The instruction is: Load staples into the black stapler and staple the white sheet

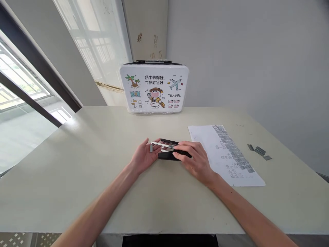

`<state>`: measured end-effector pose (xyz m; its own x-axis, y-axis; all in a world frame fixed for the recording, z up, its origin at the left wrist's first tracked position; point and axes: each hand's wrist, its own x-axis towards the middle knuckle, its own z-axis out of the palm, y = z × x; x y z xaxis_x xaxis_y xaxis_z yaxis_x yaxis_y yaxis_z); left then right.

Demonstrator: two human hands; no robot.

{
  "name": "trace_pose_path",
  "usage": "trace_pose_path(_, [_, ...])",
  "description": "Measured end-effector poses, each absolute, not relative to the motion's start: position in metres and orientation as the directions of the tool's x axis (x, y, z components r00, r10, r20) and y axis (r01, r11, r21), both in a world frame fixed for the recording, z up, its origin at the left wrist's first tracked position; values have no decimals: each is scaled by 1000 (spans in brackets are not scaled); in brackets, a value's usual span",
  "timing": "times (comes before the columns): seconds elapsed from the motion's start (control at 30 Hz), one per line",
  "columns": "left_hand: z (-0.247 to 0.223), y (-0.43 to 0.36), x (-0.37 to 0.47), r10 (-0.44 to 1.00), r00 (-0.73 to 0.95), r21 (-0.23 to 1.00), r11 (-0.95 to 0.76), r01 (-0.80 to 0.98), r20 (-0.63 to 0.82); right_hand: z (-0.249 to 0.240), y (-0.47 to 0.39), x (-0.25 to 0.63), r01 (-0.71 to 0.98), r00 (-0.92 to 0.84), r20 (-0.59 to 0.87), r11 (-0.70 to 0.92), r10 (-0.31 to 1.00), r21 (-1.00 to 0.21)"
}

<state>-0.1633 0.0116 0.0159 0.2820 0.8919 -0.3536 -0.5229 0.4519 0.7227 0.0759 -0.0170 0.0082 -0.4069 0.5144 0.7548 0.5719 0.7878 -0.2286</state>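
Observation:
A black stapler [168, 156] lies on its side above the tabletop with its parts swung apart, showing the silver staple channel [167, 145]. My right hand [194, 156] is closed around its hinged end. My left hand [144, 158] is palm up with its fingers stretched out, and their tips pass behind the stapler's free end. At the tip of the channel, in front of the left palm, a small grey strip of staples [151, 148] shows. Whether it rests on the palm or hangs from the channel, I cannot tell.
Right of my right hand lies a white printed sheet [205, 135] with a grey pattern along its edge. Several staple strips [260, 151] are scattered farther right. A white cartoon-printed case [156, 87] stands at the back of the pale table [108, 137].

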Motion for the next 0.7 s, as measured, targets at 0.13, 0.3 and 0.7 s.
trace_pose_path(0.13, [14, 15, -163, 920, 164, 765, 387, -515, -355, 8, -15, 77, 541, -235, 778, 744, 582, -392])
trace_pose_path(0.3, [25, 7, -166, 989, -50, 975, 130, -182, -142, 8, -12, 78, 427, 47, 654, 577, 755, -696])
trace_pose_path(0.7, [22, -12, -146, 977, 210, 981, -69, 184, 29, 4, -10, 76, 414, -2, 593, 541, 805, -732])
